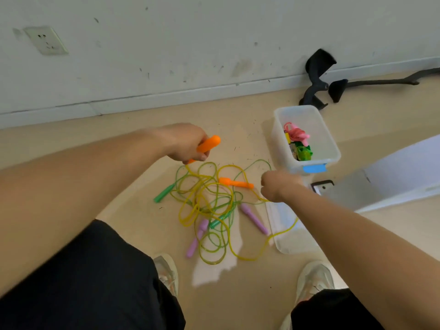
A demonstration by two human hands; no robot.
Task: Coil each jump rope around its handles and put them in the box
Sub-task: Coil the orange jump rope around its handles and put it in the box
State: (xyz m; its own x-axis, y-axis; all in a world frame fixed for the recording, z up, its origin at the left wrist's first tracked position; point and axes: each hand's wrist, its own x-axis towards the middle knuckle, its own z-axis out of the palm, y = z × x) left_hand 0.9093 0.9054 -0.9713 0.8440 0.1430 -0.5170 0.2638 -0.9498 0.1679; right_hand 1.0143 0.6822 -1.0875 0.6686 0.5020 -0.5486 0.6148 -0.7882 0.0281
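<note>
My left hand (185,144) grips one orange handle (209,143) above the floor. Its yellow rope (240,257) trails down into a tangle of ropes. The second orange handle (235,182) lies on the floor in the tangle. My right hand (277,184) is curled just right of that handle and pinches the yellow rope, which runs down past my wrist. Two green handles (163,194) (217,222) with a green rope and two purple handles (253,217) (197,238) lie mixed in the pile. The clear box (331,141) stands at the back right, holding a coiled pink rope (297,133) and a green one (303,152).
The box's clear lid (290,239) lies flat on the floor under my right forearm. A phone (322,186) rests beside a white slanted panel (392,177). Black gear (319,77) lies by the wall. My two shoes (166,272) (314,279) stand near the pile.
</note>
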